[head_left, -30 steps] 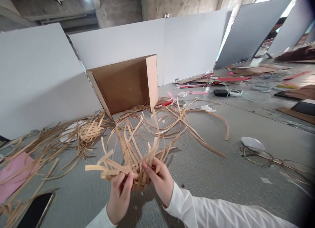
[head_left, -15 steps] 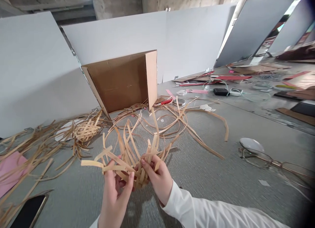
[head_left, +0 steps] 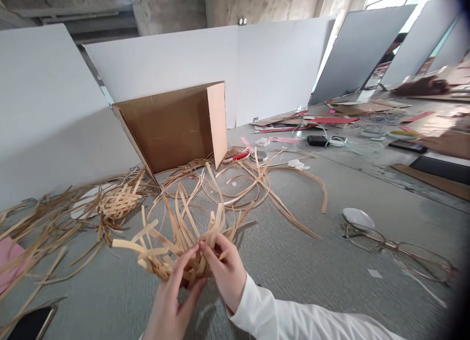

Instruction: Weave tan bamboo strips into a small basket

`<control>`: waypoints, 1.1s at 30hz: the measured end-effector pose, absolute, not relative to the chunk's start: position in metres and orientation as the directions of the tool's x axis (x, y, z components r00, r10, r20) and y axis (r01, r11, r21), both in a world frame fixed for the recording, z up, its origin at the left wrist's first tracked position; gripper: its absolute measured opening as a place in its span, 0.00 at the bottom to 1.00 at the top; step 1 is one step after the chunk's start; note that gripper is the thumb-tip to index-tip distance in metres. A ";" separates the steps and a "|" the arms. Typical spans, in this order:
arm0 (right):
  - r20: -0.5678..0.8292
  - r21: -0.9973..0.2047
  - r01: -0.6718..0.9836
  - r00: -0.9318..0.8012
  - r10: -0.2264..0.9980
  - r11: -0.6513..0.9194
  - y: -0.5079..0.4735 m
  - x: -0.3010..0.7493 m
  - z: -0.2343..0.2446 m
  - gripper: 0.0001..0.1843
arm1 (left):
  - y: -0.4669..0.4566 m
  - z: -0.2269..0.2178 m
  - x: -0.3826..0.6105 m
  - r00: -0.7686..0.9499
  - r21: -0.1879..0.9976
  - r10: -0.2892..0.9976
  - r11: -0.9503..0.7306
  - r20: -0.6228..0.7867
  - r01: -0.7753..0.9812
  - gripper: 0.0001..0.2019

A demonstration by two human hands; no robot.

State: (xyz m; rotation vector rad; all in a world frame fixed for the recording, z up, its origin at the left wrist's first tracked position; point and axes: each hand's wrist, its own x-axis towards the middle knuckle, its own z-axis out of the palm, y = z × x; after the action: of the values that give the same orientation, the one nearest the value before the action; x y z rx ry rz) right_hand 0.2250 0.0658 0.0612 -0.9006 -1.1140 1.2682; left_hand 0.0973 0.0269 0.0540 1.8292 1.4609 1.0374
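Observation:
A half-woven basket of pale flat strips is held up between both hands, with many loose strip ends sticking upward and out to the left. My left hand grips its near side, the index finger reaching up to the rim and the thumb lower down. My right hand pinches strips at the right part of the rim between thumb and fingers. Fingers behind the weave are partly hidden. Beyond lie loose curved strips on the grey table.
A cardboard box stands open against white panels. At left lie another woven piece, heaped strips and a phone. On the right are glasses, a white oval object and another person's hand. Red-handled scissors lie behind.
My left hand has shifted right along the basket, from the left-hand strips to close beside my right hand. My right hand keeps its pinch on the rim. The whole view has swung slightly.

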 end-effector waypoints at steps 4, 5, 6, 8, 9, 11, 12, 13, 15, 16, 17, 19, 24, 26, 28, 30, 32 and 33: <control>0.146 -0.973 -0.194 -0.112 0.983 0.123 0.068 0.226 0.069 0.18 | 0.026 0.050 0.097 -0.019 0.873 0.977 -0.180 0.211 0.454 0.18; 0.142 -0.975 -0.193 -0.148 0.979 0.112 0.068 0.226 0.072 0.18 | 0.027 0.051 0.096 -0.047 0.888 0.978 -0.163 0.203 0.430 0.18; 0.138 -0.975 -0.197 -0.193 0.971 0.100 0.068 0.227 0.074 0.18 | 0.027 0.052 0.095 -0.070 0.903 0.980 -0.142 0.186 0.406 0.19; 0.137 -0.971 -0.231 -0.299 0.944 0.068 0.068 0.229 0.079 0.19 | 0.029 0.057 0.092 -0.095 0.932 0.985 -0.101 0.142 0.347 0.20; 0.143 -0.965 -0.258 -0.354 0.924 0.050 0.068 0.231 0.081 0.22 | 0.031 0.061 0.091 -0.097 0.945 0.988 -0.085 0.121 0.315 0.21; 0.160 -0.956 -0.292 -0.449 0.879 0.025 0.069 0.235 0.083 0.30 | 0.034 0.068 0.089 -0.096 0.964 0.992 -0.060 0.087 0.257 0.23; 0.161 -0.961 -0.274 -0.484 0.860 0.025 0.070 0.238 0.083 0.36 | 0.035 0.071 0.089 -0.099 0.970 0.993 -0.045 0.070 0.238 0.24; 0.154 -0.973 -0.226 -0.503 0.851 0.043 0.071 0.241 0.083 0.41 | 0.037 0.073 0.089 -0.109 0.974 0.993 -0.028 0.054 0.227 0.25; 0.119 -0.993 -0.067 -0.508 0.853 0.098 0.074 0.247 0.083 0.51 | 0.039 0.077 0.089 -0.144 0.975 0.989 0.002 0.031 0.224 0.25; 0.103 -0.993 0.000 -0.508 0.855 0.120 0.075 0.249 0.082 0.54 | 0.040 0.077 0.088 -0.166 0.975 0.986 0.008 0.030 0.223 0.24; 0.094 -0.991 0.038 -0.506 0.858 0.131 0.077 0.251 0.082 0.55 | 0.041 0.077 0.088 -0.184 0.976 0.982 0.007 0.034 0.218 0.23; 0.090 -0.992 0.037 -0.494 0.865 0.125 0.078 0.253 0.081 0.52 | 0.043 0.075 0.086 -0.202 0.981 0.978 -0.001 0.041 0.195 0.22; 0.101 -0.993 -0.100 -0.427 0.899 0.064 0.078 0.252 0.087 0.26 | 0.046 0.072 0.079 -0.231 0.991 0.972 -0.023 0.053 0.132 0.21; 0.115 -0.989 -0.133 -0.431 0.895 0.063 0.077 0.252 0.089 0.17 | 0.046 0.073 0.077 -0.246 0.992 0.968 -0.024 0.053 0.121 0.21; 0.128 -0.988 -0.128 -0.418 0.900 0.081 0.078 0.252 0.089 0.12 | 0.045 0.074 0.077 -0.249 0.995 0.968 -0.012 0.037 0.102 0.21; 0.136 -0.989 -0.099 -0.386 0.913 0.105 0.078 0.251 0.087 0.08 | 0.045 0.075 0.078 -0.236 0.997 0.972 0.001 0.017 0.074 0.22; 0.135 -0.990 -0.075 -0.340 0.931 0.117 0.079 0.249 0.084 0.06 | 0.044 0.074 0.078 -0.212 0.999 0.977 0.013 -0.002 0.053 0.22; 0.130 -0.991 -0.074 -0.312 0.941 0.113 0.080 0.249 0.083 0.06 | 0.044 0.074 0.079 -0.199 0.999 0.980 0.018 -0.009 0.045 0.21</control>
State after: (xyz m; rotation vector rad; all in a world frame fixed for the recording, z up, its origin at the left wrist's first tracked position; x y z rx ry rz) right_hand 0.2485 0.0801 0.0825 -0.9061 -1.4534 1.3691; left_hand 0.0786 0.0440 0.0740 1.1318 1.3970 1.3225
